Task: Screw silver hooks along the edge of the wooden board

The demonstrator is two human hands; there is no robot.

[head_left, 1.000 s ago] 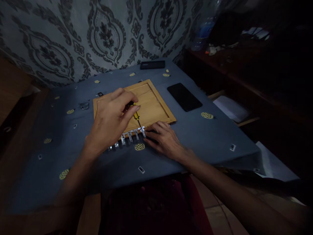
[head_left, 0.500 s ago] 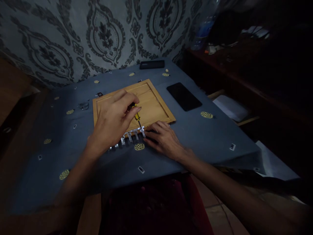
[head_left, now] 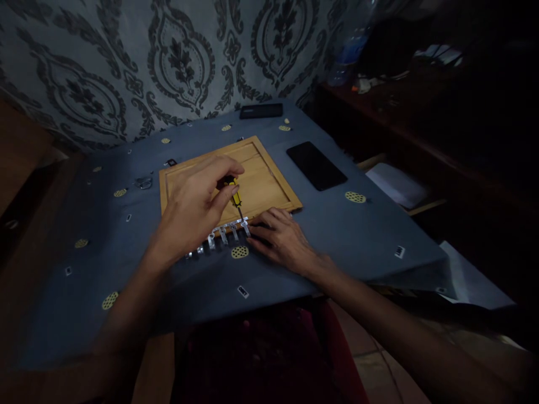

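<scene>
Over the wooden board [head_left: 263, 180], the left hand [head_left: 194, 205] grips a screwdriver [head_left: 236, 197]; at the board's near edge, the right hand [head_left: 281, 241] meets metal hooks [head_left: 234, 229], its hold unclear.

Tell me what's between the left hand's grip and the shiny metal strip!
The lower part of the yellow screwdriver: in the head view, it slants down from the left hand's grip to the shiny metal strip.

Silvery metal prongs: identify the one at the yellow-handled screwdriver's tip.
The rightmost silvery metal prong, nearest the right hand; the others all sit farther left.
</scene>
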